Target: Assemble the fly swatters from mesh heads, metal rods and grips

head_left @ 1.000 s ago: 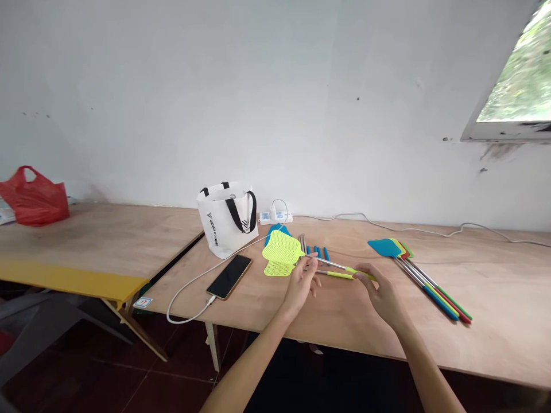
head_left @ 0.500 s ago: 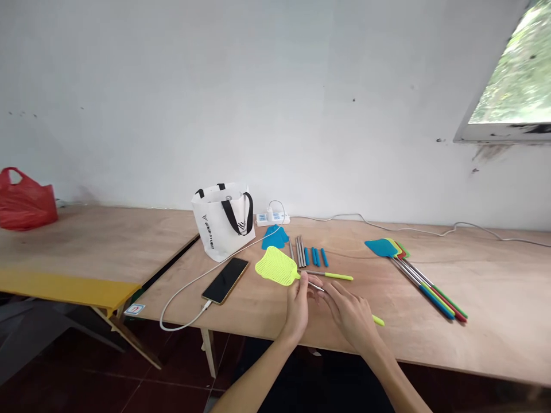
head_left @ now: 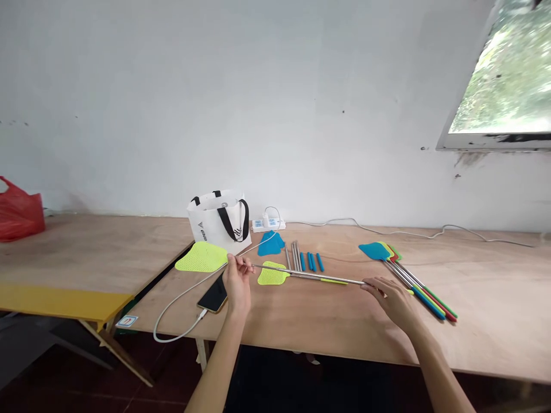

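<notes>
A yellow-green fly swatter [head_left: 201,257] with a long metal rod is stretched between my hands above the table. My left hand [head_left: 239,281] pinches the rod just below the perforated head. At the other end, my right hand [head_left: 390,298] is closed around the rod near the handle, whose yellow-green tip peeks out past the fingers. Beneath the rod lies a second yellow-green swatter [head_left: 271,275] on the table. Behind it rest blue swatter heads [head_left: 270,244], several metal rods [head_left: 296,255] and several blue handles [head_left: 310,262].
Finished-looking swatters in several colours [head_left: 413,281] lie fanned at the right. A phone [head_left: 213,297] on a white cable sits at left, partly behind my left hand. Behind stand a white bag [head_left: 210,221] and a power strip [head_left: 258,225]. A red bag [head_left: 21,215] is far left.
My hands have moved apart, left hand leftward and right hand rightward, and the rod between them is now much longer. The second swatter's head has come into view.
</notes>
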Demonstrator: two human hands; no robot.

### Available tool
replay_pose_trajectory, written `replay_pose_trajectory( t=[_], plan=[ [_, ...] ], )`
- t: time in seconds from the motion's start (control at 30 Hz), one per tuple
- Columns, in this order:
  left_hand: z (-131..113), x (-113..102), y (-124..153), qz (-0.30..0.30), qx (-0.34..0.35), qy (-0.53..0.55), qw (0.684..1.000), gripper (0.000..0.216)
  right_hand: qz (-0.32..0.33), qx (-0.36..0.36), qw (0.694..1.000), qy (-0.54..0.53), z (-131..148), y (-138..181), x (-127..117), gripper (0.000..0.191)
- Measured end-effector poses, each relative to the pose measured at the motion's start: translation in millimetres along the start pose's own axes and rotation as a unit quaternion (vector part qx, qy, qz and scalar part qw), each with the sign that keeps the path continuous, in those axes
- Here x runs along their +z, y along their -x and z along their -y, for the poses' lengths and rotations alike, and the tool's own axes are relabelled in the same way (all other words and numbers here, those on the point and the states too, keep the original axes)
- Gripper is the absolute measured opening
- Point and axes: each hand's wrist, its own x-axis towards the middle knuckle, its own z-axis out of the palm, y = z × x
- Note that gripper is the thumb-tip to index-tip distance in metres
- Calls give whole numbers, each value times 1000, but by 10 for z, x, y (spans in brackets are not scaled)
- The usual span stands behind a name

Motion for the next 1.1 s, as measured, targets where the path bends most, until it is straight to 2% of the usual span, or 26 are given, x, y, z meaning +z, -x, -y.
replay_pose_trajectory(
  t=[0.17,0.23,0.3,0.4,0.47,0.57,0.63,0.8,1.1],
  plan=[
    [101,42,85,-29,20,-12,999,47,4,23,1000,-16,49,-26,1,47],
    [229,68,126,-44,33,-39,998,50,0,13,1000,-24,92,-34,20,47],
    [408,113,237,-35,14,-74,996,52,4,-6,999,-41,221,-32,82,46],
    [705,225,589,29,-63,-111,991,56,37,-28,998,-41,598,2,257,43],
    [858,306,881,102,-112,-149,977,62,56,-49,996,-40,907,42,399,43],
    [966,384,1187,158,-117,-193,961,61,46,-50,996,-65,1281,100,564,47],
    [982,395,1238,177,-125,-200,955,61,34,-26,997,-60,1409,119,626,45],
    [1012,348,1138,151,-206,-176,951,60,50,-17,999,-14,1428,145,712,34],
    [1057,377,1164,135,-216,-174,951,53,69,-23,994,77,1389,164,757,35]
  ],
)
